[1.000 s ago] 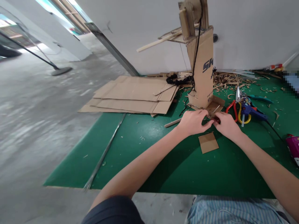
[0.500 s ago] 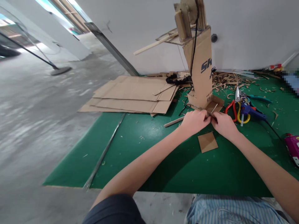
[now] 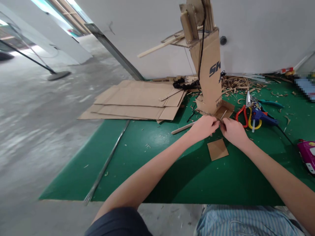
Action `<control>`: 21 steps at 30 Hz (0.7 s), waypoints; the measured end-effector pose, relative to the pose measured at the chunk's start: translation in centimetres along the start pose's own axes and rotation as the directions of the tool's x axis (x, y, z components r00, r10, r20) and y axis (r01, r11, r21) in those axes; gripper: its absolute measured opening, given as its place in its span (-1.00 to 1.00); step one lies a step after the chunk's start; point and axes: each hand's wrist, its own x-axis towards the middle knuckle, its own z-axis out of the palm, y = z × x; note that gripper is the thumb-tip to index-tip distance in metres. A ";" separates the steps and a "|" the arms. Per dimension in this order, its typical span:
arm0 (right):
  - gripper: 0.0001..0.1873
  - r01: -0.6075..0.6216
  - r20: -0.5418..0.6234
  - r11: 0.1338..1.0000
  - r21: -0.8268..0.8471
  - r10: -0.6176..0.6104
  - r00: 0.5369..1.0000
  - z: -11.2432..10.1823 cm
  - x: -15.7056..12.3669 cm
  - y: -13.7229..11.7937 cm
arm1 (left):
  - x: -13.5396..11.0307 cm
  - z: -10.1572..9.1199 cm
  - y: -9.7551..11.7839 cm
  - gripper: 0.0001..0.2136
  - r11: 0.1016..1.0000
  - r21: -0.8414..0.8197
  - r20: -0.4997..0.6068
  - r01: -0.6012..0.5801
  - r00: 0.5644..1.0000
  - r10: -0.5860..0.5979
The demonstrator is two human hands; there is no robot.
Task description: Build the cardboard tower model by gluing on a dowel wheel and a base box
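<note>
one cardboard square lies nearest on the green desk. past it, the left hand and right hand hold one small brown piece, each grip pinched narrow; fingers hide most of it. one blue glue gun lies to the right. one tall cardboard tower stands close behind the hands, blocking some wall.

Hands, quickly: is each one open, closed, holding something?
Left hand: closed, apparently pinching a small brown piece.
Right hand: closed, apparently pinching the same piece.
</note>
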 end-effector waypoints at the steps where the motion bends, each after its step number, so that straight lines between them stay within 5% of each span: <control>1: -0.76 -0.001 -0.007 1.000 -0.009 0.001 1.000 0.1 0.0 0.0 | -0.1 -0.1 -0.1 -0.67 0.996 -0.088 0.046 0.014 0.999 -0.010; 6: -0.78 0.003 -0.018 1.000 -0.025 -0.003 1.000 0.2 -0.1 -0.1 | -0.1 -0.2 -0.6 -0.72 0.947 -0.280 0.157 0.157 0.981 -0.116; 10: -0.76 -0.013 -0.010 1.000 -0.026 0.013 1.000 0.0 -0.2 -0.3 | 0.3 -0.6 -0.8 -0.73 0.917 -0.365 0.228 0.159 0.971 -0.077; 21: -0.72 -0.010 -0.024 1.000 -0.027 0.010 1.000 0.2 -0.2 -0.3 | -0.1 -1.5 -0.2 -0.81 0.943 -0.291 0.286 0.161 0.955 -0.075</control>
